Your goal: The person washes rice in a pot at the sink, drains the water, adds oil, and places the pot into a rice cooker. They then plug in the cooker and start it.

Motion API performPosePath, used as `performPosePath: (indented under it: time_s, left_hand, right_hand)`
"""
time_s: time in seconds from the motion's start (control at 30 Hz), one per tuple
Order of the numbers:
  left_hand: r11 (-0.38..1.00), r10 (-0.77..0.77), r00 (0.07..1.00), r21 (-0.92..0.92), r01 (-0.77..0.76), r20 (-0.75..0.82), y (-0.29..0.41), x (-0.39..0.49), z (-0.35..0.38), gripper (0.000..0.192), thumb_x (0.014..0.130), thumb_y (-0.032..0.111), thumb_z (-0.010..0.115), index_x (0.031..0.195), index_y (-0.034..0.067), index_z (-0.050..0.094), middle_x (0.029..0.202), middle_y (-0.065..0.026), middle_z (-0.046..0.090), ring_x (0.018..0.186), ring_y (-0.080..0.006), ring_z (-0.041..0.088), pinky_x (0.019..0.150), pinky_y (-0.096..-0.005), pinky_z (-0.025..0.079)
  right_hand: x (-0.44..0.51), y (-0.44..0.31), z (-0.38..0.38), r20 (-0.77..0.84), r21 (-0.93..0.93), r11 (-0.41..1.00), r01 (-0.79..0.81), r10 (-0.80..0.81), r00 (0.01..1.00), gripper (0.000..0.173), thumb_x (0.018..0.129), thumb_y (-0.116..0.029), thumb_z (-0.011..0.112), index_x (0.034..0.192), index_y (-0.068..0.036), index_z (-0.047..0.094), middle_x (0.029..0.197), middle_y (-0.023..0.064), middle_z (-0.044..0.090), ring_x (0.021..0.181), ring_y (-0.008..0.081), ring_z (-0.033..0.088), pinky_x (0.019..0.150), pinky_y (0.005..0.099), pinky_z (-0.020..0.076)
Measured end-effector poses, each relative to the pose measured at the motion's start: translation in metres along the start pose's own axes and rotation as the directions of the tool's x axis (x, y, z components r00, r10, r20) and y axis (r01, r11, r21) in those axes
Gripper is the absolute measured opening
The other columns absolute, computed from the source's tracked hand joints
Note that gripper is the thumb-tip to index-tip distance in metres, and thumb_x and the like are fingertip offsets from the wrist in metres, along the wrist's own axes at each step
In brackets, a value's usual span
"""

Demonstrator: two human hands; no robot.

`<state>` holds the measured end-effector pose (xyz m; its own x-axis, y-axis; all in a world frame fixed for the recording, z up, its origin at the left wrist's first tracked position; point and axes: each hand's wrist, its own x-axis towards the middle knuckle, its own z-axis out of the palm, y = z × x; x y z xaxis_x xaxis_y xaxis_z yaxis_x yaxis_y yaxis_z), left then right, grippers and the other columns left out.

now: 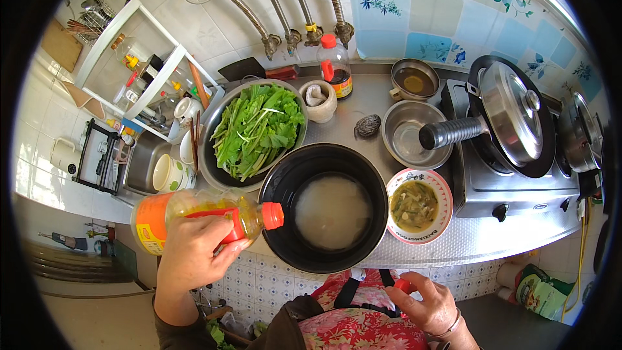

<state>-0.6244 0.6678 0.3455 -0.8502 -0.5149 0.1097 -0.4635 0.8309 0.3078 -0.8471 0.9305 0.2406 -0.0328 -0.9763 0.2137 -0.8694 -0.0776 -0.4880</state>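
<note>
My left hand (197,248) grips the red handle of a large plastic bottle of yellow oil (214,206). The bottle lies tilted on its side, its red-rimmed mouth over the left edge of a deep black pot (272,233). Cloudy pale liquid (333,211) covers the pot's bottom. No stream from the bottle can be made out. Lower right, my right hand (425,299) pinches a small red cap (402,285) between thumb and fingers, in front of the floral apron. Behind the pot, leafy greens (260,129) fill a metal basin (206,165).
Right of the pot sit a bowl of vegetable soup (414,206) and an empty metal bowl (415,136). A lidded pan (510,112) stands on the gas stove (525,199), its handle jutting left. A sauce bottle (335,68), a stone mortar (318,102) and a cleaver (243,69) are behind.
</note>
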Motion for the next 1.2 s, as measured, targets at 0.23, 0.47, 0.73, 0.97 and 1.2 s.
performPosePath:
  time_s: [0.23,0.47,0.73,0.97,1.2]
  left_hand:
    - [0.999,0.014,1.000,0.030,-0.014,0.007,0.0051,0.0022,-0.0015,0.025,0.068,0.013,0.070,0.065,0.003,0.048,0.058,-0.0122,0.054,0.051,-0.0309,0.052,0.048,-0.0369,0.040]
    - [1.000,0.028,0.999,0.006,-0.028,-0.033,0.0027,0.0021,0.0000,0.023,0.065,0.009,0.072,0.066,0.001,0.050,0.057,-0.0101,0.051,0.047,-0.0262,0.047,0.046,-0.0332,0.037]
    - [0.999,0.005,1.000,0.041,-0.005,-0.005,0.0018,0.0012,0.0000,0.025,0.068,0.013,0.071,0.064,0.004,0.048,0.058,-0.0117,0.053,0.051,-0.0306,0.051,0.048,-0.0366,0.040]
    - [0.998,0.017,1.000,0.054,-0.017,0.012,0.0016,0.0020,-0.0013,0.024,0.068,0.014,0.071,0.066,0.004,0.049,0.059,-0.0115,0.054,0.051,-0.0306,0.051,0.048,-0.0368,0.040]
    - [0.999,0.044,0.999,0.031,-0.043,-0.025,0.0025,0.0039,-0.0001,0.026,0.065,0.009,0.072,0.062,0.002,0.047,0.055,-0.0103,0.048,0.047,-0.0265,0.045,0.045,-0.0338,0.035]
  right_hand:
    - [-0.0013,0.0010,0.0002,0.003,-0.003,1.000,0.000,0.000,1.000,0.040,0.064,-0.007,0.063,0.104,-0.014,0.061,0.100,0.0093,0.051,0.070,0.0161,0.060,0.054,0.0251,0.0522]
    - [-0.0012,0.0011,0.0021,-0.013,0.008,1.000,-0.006,0.006,1.000,0.040,0.064,-0.007,0.063,0.103,-0.014,0.061,0.100,0.0096,0.051,0.071,0.0169,0.060,0.054,0.0256,0.0525]
    - [-0.0004,0.0010,0.0007,-0.001,-0.005,1.000,-0.004,0.004,1.000,0.040,0.064,-0.007,0.062,0.103,-0.014,0.061,0.100,0.0091,0.051,0.070,0.0164,0.060,0.055,0.0249,0.0524]
    - [0.0005,0.0008,0.0020,-0.006,-0.015,1.000,-0.006,0.006,1.000,0.040,0.064,-0.007,0.062,0.103,-0.014,0.061,0.100,0.0091,0.051,0.070,0.0163,0.060,0.054,0.0248,0.0522]
    - [0.0008,0.0005,0.0029,-0.010,-0.007,1.000,-0.003,0.003,1.000,0.040,0.064,-0.007,0.062,0.103,-0.014,0.061,0.100,0.0095,0.051,0.071,0.0167,0.060,0.054,0.0251,0.0525]
